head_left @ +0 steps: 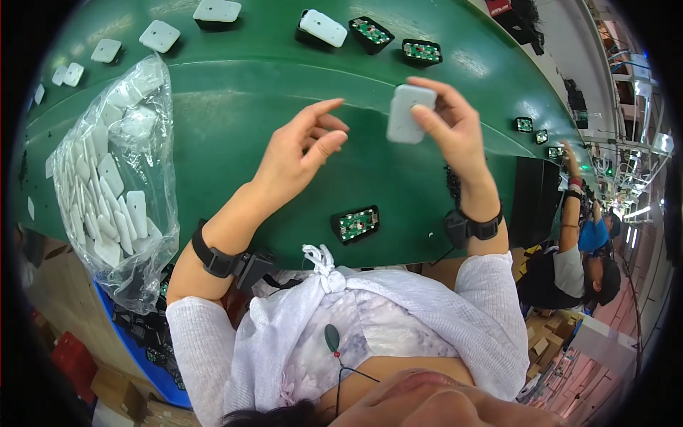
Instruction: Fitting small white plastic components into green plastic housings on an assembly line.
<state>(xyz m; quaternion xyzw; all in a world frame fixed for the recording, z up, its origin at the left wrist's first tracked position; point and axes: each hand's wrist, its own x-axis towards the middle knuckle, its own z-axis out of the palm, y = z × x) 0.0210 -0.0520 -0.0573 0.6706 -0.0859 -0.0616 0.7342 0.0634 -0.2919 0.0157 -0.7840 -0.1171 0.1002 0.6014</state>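
Between the thumb and fingers of my right hand point(455, 128) is a light grey plastic cover point(405, 117), a flat rounded rectangle raised above the green table point(235, 99). My left hand point(302, 146) hovers to the left of it, palm inward, fingers loosely bent and apart with nothing in them. Below both hands, near the table's front edge, lies a black housing point(356, 224) with a green circuit board inside, facing up. To the left, a clear plastic bag point(153, 235) holds many loose white covers point(107, 206).
Along the far side stand black housings with boards point(371, 34), one with a white cover point(324, 28) on it, and several loose covers point(160, 35). A black box point(535, 199) stands at right. A blue bin point(171, 388) of black parts sits lower left. A co-worker point(569, 274) works farther right.
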